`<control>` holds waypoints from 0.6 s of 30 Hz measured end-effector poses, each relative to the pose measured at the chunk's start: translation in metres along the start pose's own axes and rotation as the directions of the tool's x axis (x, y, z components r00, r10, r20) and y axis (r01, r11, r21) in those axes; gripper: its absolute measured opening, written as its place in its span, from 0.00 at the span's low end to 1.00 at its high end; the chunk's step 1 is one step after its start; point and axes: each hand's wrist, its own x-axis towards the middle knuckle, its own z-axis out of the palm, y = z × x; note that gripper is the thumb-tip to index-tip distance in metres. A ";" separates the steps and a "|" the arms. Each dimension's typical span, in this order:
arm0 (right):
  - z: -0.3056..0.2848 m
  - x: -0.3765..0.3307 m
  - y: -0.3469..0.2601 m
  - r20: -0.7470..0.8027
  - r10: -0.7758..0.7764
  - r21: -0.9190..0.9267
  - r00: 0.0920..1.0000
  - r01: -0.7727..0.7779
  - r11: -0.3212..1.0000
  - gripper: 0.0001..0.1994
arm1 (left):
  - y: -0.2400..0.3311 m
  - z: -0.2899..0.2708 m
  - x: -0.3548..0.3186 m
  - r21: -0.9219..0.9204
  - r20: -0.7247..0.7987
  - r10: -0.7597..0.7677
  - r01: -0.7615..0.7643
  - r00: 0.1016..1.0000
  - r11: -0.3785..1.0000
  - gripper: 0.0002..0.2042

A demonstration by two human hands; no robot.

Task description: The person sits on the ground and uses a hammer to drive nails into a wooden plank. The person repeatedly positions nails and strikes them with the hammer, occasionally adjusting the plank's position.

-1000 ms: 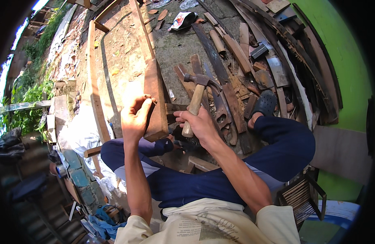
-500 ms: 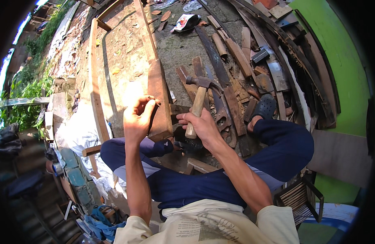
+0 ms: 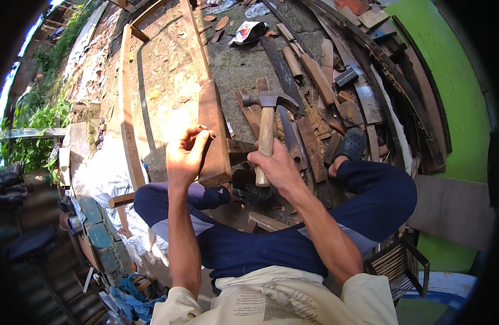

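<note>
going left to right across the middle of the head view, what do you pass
plants → long wooden frame rail → left hand → brown plank → hammer held in right hand → black sandal → green wall

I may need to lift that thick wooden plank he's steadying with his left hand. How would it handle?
The plank looks thick and solid, so probably stiff and fairly heavy for its size. It is long and narrow, running well past the left hand, so lifted at one end it would likely swing or tip. Its rough, weathered face should grip well, though splinters seem possible.
</note>
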 end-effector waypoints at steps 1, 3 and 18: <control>-0.002 -0.002 -0.003 -0.014 -0.034 -0.053 0.999 0.033 0.998 0.19 | -0.001 -0.001 0.000 -0.002 0.002 -0.001 0.001 1.000 1.000 0.07; -0.006 -0.006 -0.011 -0.010 -0.064 -0.080 0.998 0.063 0.995 0.19 | -0.001 -0.002 0.001 -0.007 0.016 0.027 -0.027 1.000 1.000 0.07; -0.038 -0.054 -0.081 0.056 -0.020 -0.188 0.998 0.030 0.982 0.25 | -0.025 -0.005 0.015 -0.121 0.138 -0.008 0.025 0.990 0.992 0.07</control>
